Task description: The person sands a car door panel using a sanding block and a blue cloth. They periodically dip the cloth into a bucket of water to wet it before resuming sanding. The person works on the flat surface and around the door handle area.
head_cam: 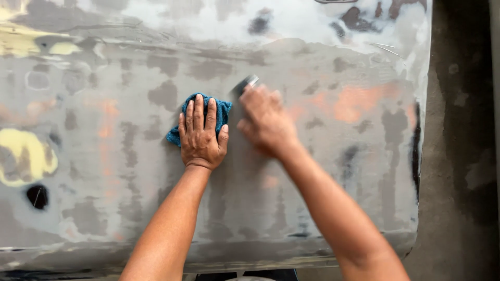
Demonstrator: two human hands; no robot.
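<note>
The left hand (202,136) is pressing flat, fingers spread, on a blue cloth (219,110) on the grey sanded panel (156,208), while the right hand (265,122), blurred, is clasping a dark sanding block (244,85) just right of it.

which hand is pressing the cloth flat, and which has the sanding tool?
The left hand lies flat on the blue cloth. The right hand, blurred, grips a small grey block against the panel.

i see no packages, labels, signs or screens from here.
</note>
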